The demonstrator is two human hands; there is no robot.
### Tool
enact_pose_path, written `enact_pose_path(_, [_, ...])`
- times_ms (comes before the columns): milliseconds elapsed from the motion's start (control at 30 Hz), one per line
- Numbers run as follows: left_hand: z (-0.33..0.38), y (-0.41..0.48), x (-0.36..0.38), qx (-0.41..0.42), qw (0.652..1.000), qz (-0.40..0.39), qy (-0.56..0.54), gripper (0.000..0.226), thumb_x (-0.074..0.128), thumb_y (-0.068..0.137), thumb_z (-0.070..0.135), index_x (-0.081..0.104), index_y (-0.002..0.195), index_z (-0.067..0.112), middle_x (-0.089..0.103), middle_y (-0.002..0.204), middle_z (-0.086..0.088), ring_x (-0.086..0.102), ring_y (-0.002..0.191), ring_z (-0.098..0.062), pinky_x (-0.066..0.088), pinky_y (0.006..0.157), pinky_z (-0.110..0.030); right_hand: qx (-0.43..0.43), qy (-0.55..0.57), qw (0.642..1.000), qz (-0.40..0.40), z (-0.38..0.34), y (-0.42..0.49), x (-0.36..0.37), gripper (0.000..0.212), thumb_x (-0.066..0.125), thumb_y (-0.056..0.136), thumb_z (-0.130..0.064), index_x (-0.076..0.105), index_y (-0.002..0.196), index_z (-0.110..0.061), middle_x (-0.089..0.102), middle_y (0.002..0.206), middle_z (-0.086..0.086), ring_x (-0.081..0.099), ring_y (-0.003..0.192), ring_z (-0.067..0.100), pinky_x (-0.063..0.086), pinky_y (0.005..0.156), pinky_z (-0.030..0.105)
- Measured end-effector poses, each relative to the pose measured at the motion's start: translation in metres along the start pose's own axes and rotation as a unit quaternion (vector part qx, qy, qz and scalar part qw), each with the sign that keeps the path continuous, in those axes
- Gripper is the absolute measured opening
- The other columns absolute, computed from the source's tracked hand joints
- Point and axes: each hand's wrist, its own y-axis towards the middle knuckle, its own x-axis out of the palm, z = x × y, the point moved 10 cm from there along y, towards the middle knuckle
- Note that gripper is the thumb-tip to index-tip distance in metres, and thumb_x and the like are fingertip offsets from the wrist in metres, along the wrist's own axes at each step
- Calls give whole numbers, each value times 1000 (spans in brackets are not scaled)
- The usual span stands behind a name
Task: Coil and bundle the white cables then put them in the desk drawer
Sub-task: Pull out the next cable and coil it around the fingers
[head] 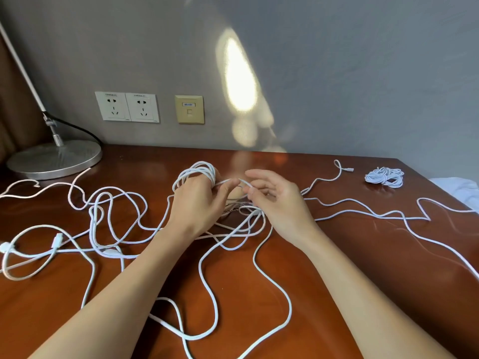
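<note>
White cable coil (197, 172) sits looped round the left grip (199, 203), which holds it; the right grip (274, 200) pinches the loose strand (229, 181) above the reddish worktop (350, 255), among tangled cables (94, 216).

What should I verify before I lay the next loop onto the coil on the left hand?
1. Coil seated round the left hand: ok, its loops lie together over the fingers.
2. Right hand pinches the feeding strand: ok.
3. Strand between the two hands free of kinks: ok, it runs short and clean.
4. Slack runs free: not ok, the loose cables cross one another all over the desk.
5. Which loose cable feeds the coil: cannot tell.
6. Finished bundle out of the way: ok, it lies apart at the far right.
</note>
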Motion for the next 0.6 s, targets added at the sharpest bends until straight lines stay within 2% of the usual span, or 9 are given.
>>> enact_pose_path(67, [-1,0,-6,-4,1000,27,-5,64,45,99,63,46,61,12,51,55,-4,50,52,-23,44,51,-45,15,-20,999,-23,7,-1,5,29,65,99,-10,68,126,-20,77,94,-2,72,92,9,57,88,25])
enact_pose_path(167, [-1,0,-16,-12,998,63,-2,60,48,102,57,33,57,20,41,51,3,41,49,-18,31,48,-35,31,-32,998,-34,12,-1,5,21,67,98,-15,73,117,-22,75,93,6,69,84,15,57,85,35])
enact_pose_path(233, [-3,0,-16,-18,998,65,2,62,46,102,59,33,57,19,40,49,3,40,47,-18,31,48,-33,40,-34,997,-49,13,-2,6,17,67,99,-19,76,112,-24,75,95,7,68,85,19,57,84,34])
enact_pose_path(333, [-7,0,-14,-24,997,66,14,65,43,101,63,34,56,15,40,47,2,41,46,-20,34,47,-35,46,-30,996,-70,13,-3,10,18,64,100,-17,76,108,-28,74,96,7,66,82,12,55,82,30])
enact_pose_path(467, [-10,1,-12,-36,997,62,26,65,45,102,59,37,57,14,43,47,1,46,49,-22,34,49,-36,30,-32,998,-51,8,-2,7,24,55,105,-17,73,110,-32,72,101,12,60,79,10,55,80,38])
enact_pose_path(500, [-11,1,-11,-40,997,58,23,64,46,102,59,37,57,15,43,47,1,47,50,-22,35,49,-35,25,-30,999,-38,6,-2,4,25,54,105,-16,73,111,-31,72,100,10,59,78,5,54,79,36])
enact_pose_path(600, [-14,2,-9,-50,998,44,20,60,51,101,58,39,59,16,47,51,1,50,55,-23,39,53,-37,14,-4,1000,18,1,0,-7,27,49,106,-8,71,115,-22,64,90,-6,58,71,-4,47,71,15])
